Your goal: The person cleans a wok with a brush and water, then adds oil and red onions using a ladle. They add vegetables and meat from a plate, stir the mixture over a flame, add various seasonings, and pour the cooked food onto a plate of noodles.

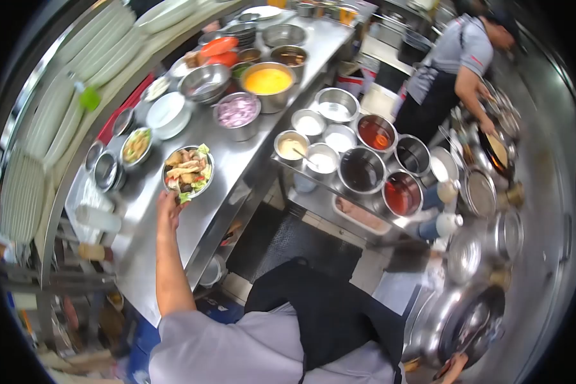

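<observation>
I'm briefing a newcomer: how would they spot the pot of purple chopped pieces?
Start at the long steel counter beside the plate shelf. Find the pot of yellow liquid there. The purple pot stands next to it, the only one heaped with pinkish-purple pieces.

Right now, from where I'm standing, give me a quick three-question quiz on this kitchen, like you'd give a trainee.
1. True or false: the left hand is at the edge of the bowl of mixed food.
2. Which is nearest the steel pot of yellow liquid?
A) the container of chopped purple pieces
B) the stacked plates on the shelf
C) the squeeze bottle with the white cap
3. Fill in: over a grey shirt, the co-worker wears a black ____.

Key: 1 true; 2 A; 3 apron.
</observation>
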